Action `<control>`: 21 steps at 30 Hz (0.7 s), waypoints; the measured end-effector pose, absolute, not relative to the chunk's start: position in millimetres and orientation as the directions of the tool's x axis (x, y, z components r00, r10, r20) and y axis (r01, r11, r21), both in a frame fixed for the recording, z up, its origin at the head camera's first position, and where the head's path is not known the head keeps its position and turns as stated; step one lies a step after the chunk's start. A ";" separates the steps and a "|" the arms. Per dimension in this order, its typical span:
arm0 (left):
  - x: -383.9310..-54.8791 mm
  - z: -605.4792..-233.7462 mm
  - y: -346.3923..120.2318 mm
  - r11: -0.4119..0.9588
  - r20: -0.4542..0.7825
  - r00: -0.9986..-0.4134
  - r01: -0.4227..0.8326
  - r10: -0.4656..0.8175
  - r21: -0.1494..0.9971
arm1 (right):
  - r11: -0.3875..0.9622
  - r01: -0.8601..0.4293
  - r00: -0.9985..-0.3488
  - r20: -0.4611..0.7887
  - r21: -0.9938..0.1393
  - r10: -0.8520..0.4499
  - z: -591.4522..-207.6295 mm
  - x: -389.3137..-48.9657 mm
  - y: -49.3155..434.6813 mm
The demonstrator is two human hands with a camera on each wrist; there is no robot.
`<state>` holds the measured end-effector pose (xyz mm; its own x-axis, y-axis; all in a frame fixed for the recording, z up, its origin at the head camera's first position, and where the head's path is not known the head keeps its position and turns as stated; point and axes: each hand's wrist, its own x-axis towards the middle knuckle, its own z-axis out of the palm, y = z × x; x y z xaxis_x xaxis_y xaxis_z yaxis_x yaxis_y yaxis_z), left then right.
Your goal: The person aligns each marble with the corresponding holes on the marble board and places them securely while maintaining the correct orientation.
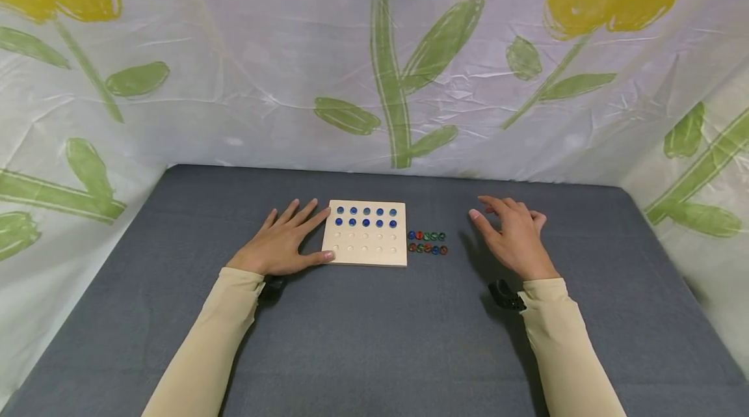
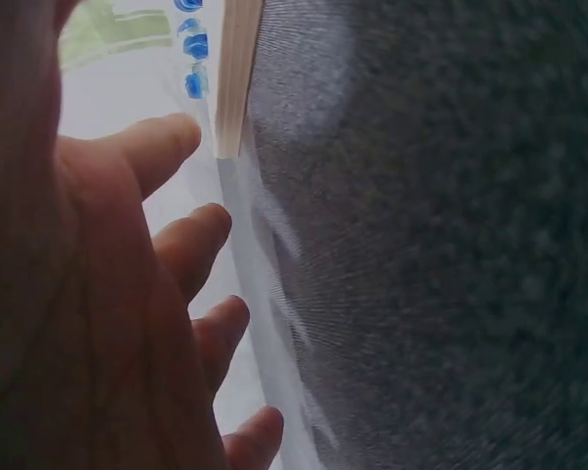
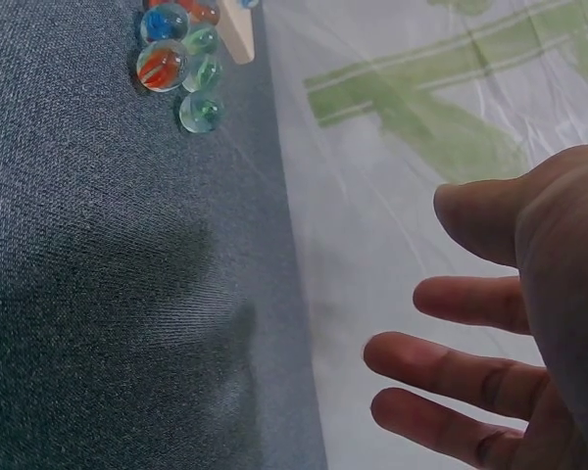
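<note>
A pale wooden board (image 1: 372,254) lies flat on the table, with two rows of blue marbles (image 1: 366,222) in its far half and rows of bare round hollows in its near half. My left hand (image 1: 283,244) is spread at the board's left side, thumb on the near left corner and index fingertip at the left edge. Right of the board lie two short rows of glass marbles (image 1: 428,248), with red, green and blue swirls. Farther right, my right hand (image 1: 515,238) hovers over the table with nothing in it, its fingers loosely bent and thumb apart.
A dark grey cloth (image 1: 363,339) covers the table. Behind and beside it hang white sheets (image 1: 263,46) printed with yellow flowers and green stems. Each wrist wears a black strap, the right one (image 1: 506,295) plainly visible.
</note>
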<state>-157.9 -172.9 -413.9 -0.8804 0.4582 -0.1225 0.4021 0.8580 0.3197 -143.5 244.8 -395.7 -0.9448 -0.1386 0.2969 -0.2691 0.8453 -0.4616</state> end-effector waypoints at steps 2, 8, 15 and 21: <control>-157.7 -414.4 -173.9 0.857 -0.128 -0.877 0.405 0.463 0.320 | 0.845 -0.273 -0.945 0.293 -0.460 -0.145 -395.8 -143.5 244.4; -159.1 -415.3 -174.9 0.857 -0.154 -0.872 0.399 0.465 0.326 | 0.845 -0.272 -0.949 0.272 -0.460 -0.157 -396.1 -143.1 243.8; -160.1 -417.0 -174.8 0.857 -0.164 -0.871 0.395 0.464 0.330 | 0.842 -0.267 -0.954 0.252 -0.469 -0.162 -395.5 -143.4 242.8; -160.4 -418.2 -175.7 0.862 -0.180 -0.871 0.383 0.457 0.332 | 0.825 -0.270 -0.955 0.244 -0.496 -0.166 -396.2 -144.5 241.7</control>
